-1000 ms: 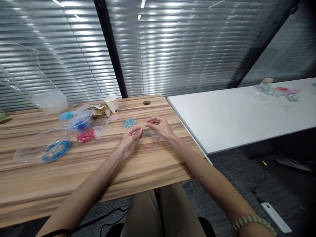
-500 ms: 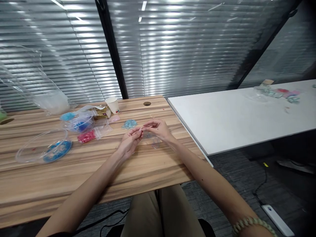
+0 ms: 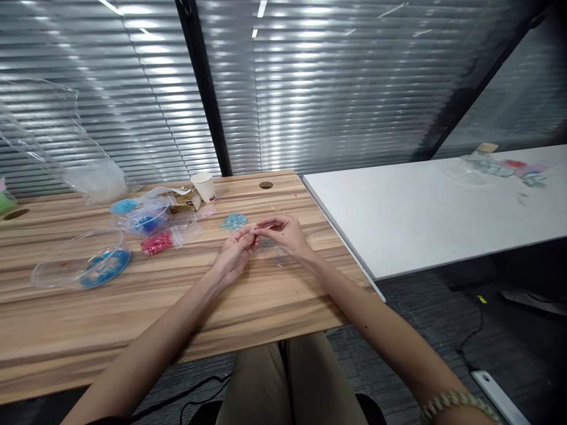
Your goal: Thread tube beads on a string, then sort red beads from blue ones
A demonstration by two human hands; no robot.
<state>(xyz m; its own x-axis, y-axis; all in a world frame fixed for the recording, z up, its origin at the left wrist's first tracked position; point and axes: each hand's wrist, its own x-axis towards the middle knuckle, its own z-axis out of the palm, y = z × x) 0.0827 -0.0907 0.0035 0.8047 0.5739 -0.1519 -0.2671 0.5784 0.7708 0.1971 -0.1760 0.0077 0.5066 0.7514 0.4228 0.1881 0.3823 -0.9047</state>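
Fingertips together, my left hand (image 3: 238, 251) and my right hand (image 3: 283, 235) meet above the wooden table. Both are closed in a pinch, and whatever sits between the fingertips is too small to make out. Just beyond my left hand lies a small heap of pale blue beads (image 3: 234, 222). Under my right hand and wrist is a clear plastic piece (image 3: 280, 257), partly hidden. To the left of my hands rests a zip bag of red beads (image 3: 157, 242).
A clear round container (image 3: 57, 265) with blue contents lies at left, near a second clear tub (image 3: 142, 221). A paper cup (image 3: 204, 188) stands behind. The wooden table (image 3: 133, 330) adjoins a white table (image 3: 381, 212). A power strip (image 3: 498, 395) lies on the floor.
My hands stay pinched together in nearly the same place. The whole view has shifted slightly, with the surroundings sitting a little further right.
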